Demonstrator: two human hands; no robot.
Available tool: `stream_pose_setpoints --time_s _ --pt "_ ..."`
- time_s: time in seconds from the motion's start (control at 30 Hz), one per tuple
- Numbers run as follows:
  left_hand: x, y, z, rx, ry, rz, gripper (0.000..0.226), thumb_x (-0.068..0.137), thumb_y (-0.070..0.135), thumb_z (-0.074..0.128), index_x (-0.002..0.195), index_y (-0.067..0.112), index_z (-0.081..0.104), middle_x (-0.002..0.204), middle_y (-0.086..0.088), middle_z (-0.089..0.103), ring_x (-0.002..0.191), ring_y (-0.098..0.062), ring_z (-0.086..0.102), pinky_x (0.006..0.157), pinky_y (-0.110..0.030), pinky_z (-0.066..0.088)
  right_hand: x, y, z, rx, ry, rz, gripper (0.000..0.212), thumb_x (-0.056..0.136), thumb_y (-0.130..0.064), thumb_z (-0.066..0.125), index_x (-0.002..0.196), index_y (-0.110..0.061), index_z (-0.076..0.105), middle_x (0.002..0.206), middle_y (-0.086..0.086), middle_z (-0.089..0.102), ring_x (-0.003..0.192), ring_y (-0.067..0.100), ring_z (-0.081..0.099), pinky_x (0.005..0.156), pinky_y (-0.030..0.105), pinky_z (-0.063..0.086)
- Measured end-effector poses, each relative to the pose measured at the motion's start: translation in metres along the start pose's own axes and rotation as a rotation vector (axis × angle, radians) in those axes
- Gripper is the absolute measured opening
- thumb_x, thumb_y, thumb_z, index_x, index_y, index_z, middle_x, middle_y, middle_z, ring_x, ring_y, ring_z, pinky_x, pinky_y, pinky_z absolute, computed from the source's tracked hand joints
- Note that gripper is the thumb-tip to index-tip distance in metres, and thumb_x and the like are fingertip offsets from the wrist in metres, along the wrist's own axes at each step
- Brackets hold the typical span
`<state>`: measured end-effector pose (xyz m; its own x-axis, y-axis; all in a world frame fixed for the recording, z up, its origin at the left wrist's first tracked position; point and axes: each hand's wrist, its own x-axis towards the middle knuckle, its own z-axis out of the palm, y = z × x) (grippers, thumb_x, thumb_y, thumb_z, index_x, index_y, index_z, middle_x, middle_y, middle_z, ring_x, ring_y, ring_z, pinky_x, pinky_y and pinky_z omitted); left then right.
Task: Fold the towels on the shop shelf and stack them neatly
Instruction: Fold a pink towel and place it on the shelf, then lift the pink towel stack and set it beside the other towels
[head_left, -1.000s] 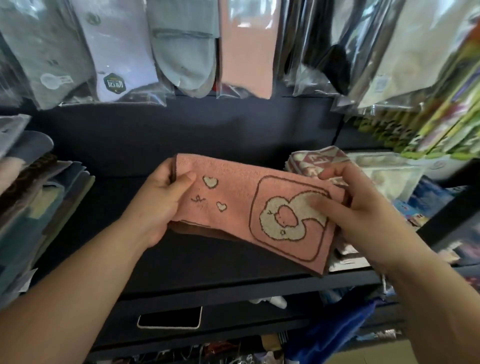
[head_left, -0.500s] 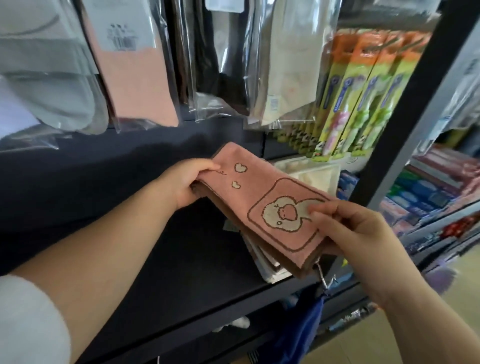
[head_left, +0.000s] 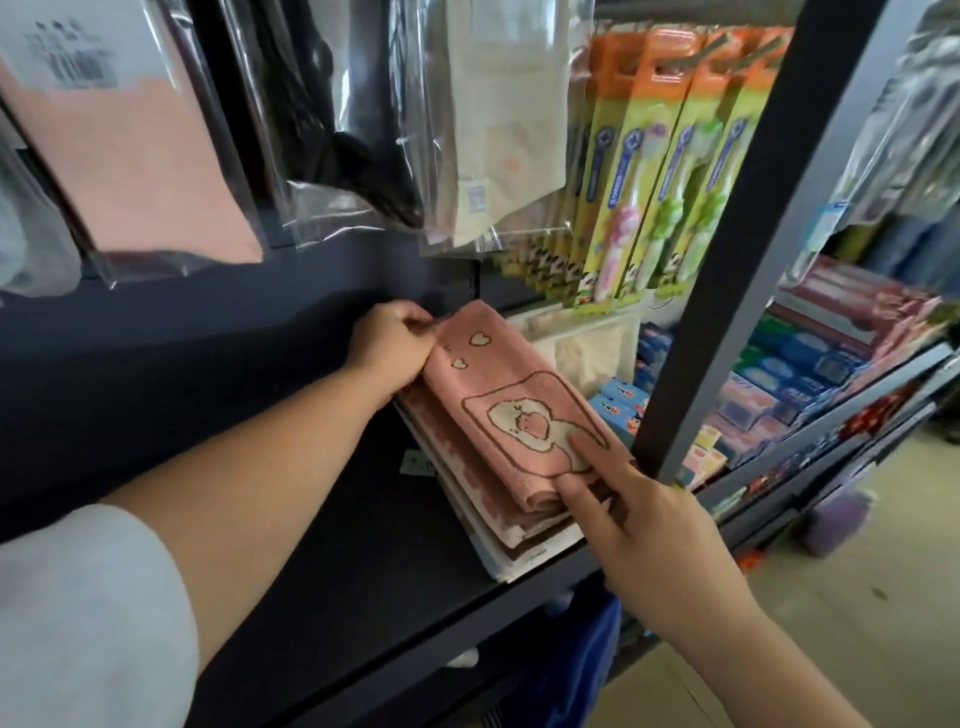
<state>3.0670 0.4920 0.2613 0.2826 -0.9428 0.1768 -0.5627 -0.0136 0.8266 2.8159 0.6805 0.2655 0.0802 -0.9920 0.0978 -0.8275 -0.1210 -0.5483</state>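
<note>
A folded pink towel (head_left: 498, 395) with hearts and a cream animal patch lies on top of a stack of folded towels (head_left: 498, 525) at the right end of the dark shelf (head_left: 332, 587). My left hand (head_left: 389, 348) pinches the towel's far left corner, thumb and fingers curled on the cloth. My right hand (head_left: 639, 514) is at the near end, its straight fingers pressing on the towel's top and front edge.
Bagged socks and cloths (head_left: 156, 156) hang above the shelf. Boxed toothbrushes (head_left: 670, 171) hang at upper right, over a clear box (head_left: 592, 348). A dark upright post (head_left: 727, 270) stands just right of the stack. More goods fill shelves (head_left: 831, 374) beyond it.
Both hands carried the pink towel to the right and lowered it onto the stack. My right hand went from holding its end to pressing it with straight fingers. The camera turned right.
</note>
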Motion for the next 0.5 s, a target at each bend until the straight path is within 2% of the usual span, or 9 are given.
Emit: stream_pose_setpoints --time_s 0.07,0.1,0.17,0.23,0.33,0.43,0.5 --pt "0.0 -0.003 -0.002 -0.033 -0.062 -0.075 0.03 0.084 0.037 0.075 0.112 0.027 0.071 0.106 0.004 0.072 0.096 -0.015 0.067 0.089 -0.03 0.054 -0.003 0.001 0.003 0.047 -0.019 0.036 0.07 0.083 -0.077 0.023 0.15 -0.055 0.031 0.06 -0.007 0.065 0.065 0.005 0.062 0.062 0.021 0.05" --pt "-0.001 -0.004 -0.004 -0.084 -0.112 -0.111 0.033 0.085 0.038 0.073 0.115 0.025 0.069 0.108 0.003 0.072 0.096 -0.016 0.067 0.086 -0.03 0.054 -0.005 -0.001 0.006 0.061 -0.053 0.058 0.07 0.084 -0.076 0.021 0.151 -0.057 0.022 0.058 -0.006 0.063 0.062 0.003 0.059 0.061 0.015 0.046" --pt "-0.007 -0.007 -0.008 -0.2 -0.232 -0.196 0.037 0.085 0.043 0.072 0.118 0.026 0.069 0.109 0.002 0.072 0.096 -0.016 0.066 0.081 -0.03 0.052 -0.009 -0.003 0.011 0.077 -0.12 0.075 0.071 0.084 -0.078 0.014 0.152 -0.06 0.004 0.062 -0.003 0.064 0.063 0.004 0.059 0.063 0.012 0.044" --pt "-0.013 -0.012 -0.011 -0.257 -0.321 -0.288 0.042 0.082 0.053 0.072 0.119 0.033 0.066 0.112 0.005 0.069 0.103 -0.018 0.063 0.091 -0.037 0.049 -0.01 -0.004 0.015 0.104 -0.16 0.082 0.071 0.084 -0.078 0.012 0.151 -0.06 -0.003 0.066 -0.002 0.065 0.065 0.005 0.061 0.068 0.016 0.046" --pt "-0.019 -0.023 -0.014 -0.263 -0.344 -0.338 0.058 0.08 0.061 0.069 0.13 0.034 0.059 0.118 0.006 0.065 0.111 -0.02 0.059 0.106 -0.047 0.044 -0.008 -0.003 0.017 0.236 -0.202 0.118 0.071 0.082 -0.08 0.014 0.15 -0.062 0.001 0.073 -0.007 0.064 0.073 0.005 0.065 0.077 0.024 0.05" --pt "-0.026 -0.029 -0.02 -0.301 -0.315 -0.361 0.06 0.074 0.065 0.07 0.125 0.034 0.063 0.118 0.003 0.068 0.111 -0.022 0.062 0.104 -0.05 0.047 -0.005 -0.001 0.021 0.379 -0.233 0.146 0.069 0.079 -0.085 0.017 0.145 -0.07 0.004 0.103 -0.017 0.055 0.101 0.012 0.065 0.099 0.039 0.05" --pt "-0.035 -0.031 -0.029 -0.306 -0.281 -0.372 0.046 0.077 0.064 0.07 0.113 0.038 0.063 0.115 0.004 0.068 0.108 -0.022 0.062 0.103 -0.05 0.047 -0.002 -0.002 0.023 0.445 -0.227 0.149 0.065 0.077 -0.089 0.02 0.14 -0.076 0.008 0.108 -0.015 0.052 0.11 0.017 0.061 0.102 0.044 0.049"
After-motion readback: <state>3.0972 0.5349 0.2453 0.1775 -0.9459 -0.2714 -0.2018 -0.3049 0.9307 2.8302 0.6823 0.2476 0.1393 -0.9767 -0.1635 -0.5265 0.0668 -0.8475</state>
